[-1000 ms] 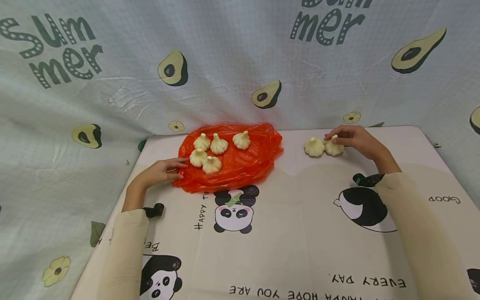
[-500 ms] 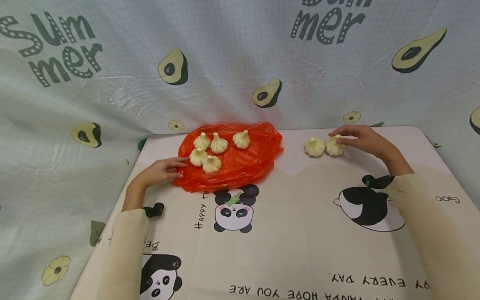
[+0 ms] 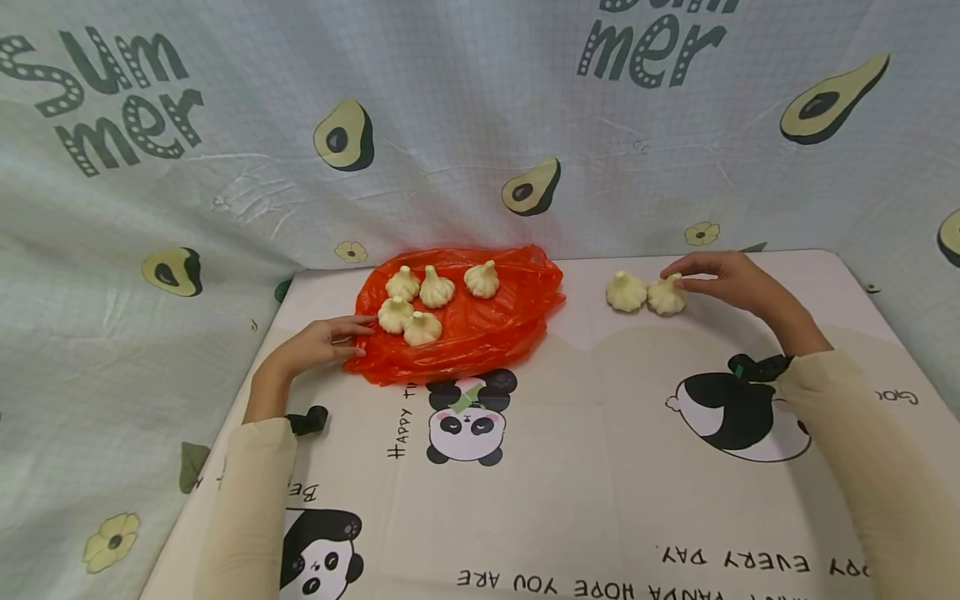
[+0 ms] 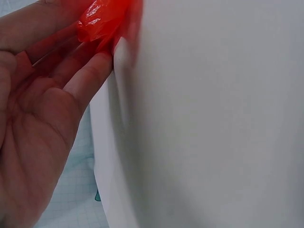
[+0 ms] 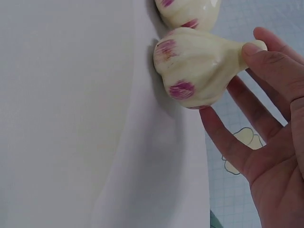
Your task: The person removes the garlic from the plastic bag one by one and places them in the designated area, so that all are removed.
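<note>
Garlic bulb [image 5: 194, 69]: neck pinched by right grip [image 3: 727, 279].

Soft, even light here, src hard to pin; head cam fairly sharp. Faint shadow on the counter [image 3: 570, 492] beside the R sleeve [image 3: 870, 467], small glints on the red bag [image 3: 495, 325]. L wrist cam's dimmer, counter there grey & blurry; R wrist cam shows the garlic bulb [image 5: 199, 69] crisp, w/ glossy highlights & soft shadow.
</note>
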Action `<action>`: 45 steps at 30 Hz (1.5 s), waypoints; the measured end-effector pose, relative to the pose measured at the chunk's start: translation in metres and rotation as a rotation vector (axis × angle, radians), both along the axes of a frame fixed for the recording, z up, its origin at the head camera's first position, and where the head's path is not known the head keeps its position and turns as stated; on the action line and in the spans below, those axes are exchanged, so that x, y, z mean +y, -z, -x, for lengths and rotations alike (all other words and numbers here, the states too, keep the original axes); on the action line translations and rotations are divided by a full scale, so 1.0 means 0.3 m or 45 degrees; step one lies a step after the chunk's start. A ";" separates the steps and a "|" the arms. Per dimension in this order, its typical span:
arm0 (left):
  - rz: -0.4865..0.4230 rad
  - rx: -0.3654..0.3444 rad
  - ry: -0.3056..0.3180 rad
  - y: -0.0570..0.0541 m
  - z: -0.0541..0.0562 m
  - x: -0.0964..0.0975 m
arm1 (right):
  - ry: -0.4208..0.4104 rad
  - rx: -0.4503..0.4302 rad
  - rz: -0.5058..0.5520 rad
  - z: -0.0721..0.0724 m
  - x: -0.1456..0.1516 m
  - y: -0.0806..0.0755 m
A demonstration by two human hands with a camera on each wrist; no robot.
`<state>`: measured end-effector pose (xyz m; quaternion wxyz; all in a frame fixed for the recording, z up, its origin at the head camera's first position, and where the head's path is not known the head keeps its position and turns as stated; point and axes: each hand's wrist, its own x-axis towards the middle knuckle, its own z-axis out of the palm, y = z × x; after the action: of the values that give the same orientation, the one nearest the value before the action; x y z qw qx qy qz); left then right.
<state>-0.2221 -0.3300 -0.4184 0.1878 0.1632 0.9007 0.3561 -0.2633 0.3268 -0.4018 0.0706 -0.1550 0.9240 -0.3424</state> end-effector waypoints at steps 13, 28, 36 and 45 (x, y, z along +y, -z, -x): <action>0.033 0.000 -0.008 0.002 0.008 -0.003 | -0.135 0.216 0.007 -0.022 -0.038 -0.084; 0.017 -0.007 -0.009 0.005 0.010 0.008 | -0.262 0.273 -0.061 -0.048 -0.155 -0.124; 0.020 -0.013 -0.020 0.001 0.001 0.010 | -0.254 0.220 0.021 -0.047 -0.209 -0.109; 0.045 -0.008 -0.042 0.007 0.000 -0.001 | -0.316 0.189 0.173 -0.017 -0.305 -0.084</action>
<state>-0.2221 -0.3302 -0.4205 0.1877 0.1439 0.9087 0.3439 -0.2582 0.2353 -0.3765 0.0335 -0.2974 0.8751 -0.3804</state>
